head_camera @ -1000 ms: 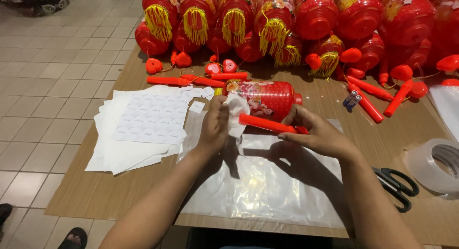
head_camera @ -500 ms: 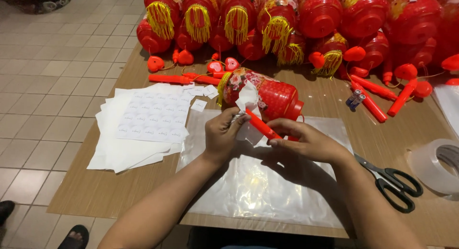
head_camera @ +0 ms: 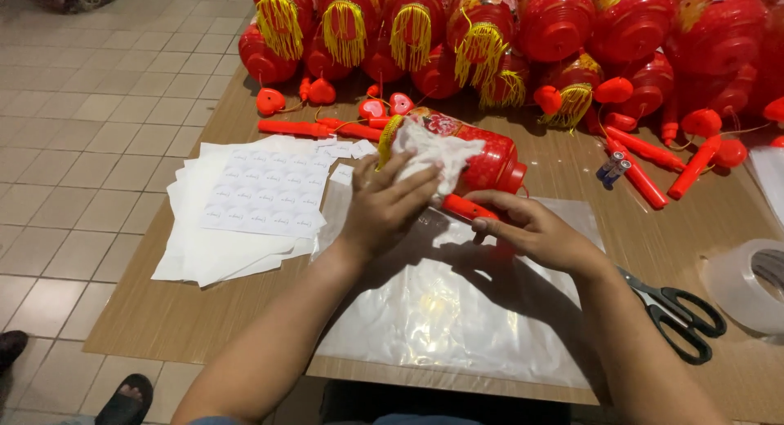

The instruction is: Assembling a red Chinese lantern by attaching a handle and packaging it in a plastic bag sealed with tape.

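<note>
Left hand (head_camera: pixel 384 209) presses a white cloth (head_camera: pixel 433 151) on the centre-frame lantern (head_camera: pixel 478 151); right hand (head_camera: pixel 531 229) grips its red handle (head_camera: pixel 465 207), best steadied while wiped.

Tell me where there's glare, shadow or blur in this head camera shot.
Head view: bright glare patches on the clear plastic sheet; the left hand and right hand cast soft shadows onto it; the tape roll at the right edge looks slightly soft; the red lantern and scissors stay sharp.
</note>
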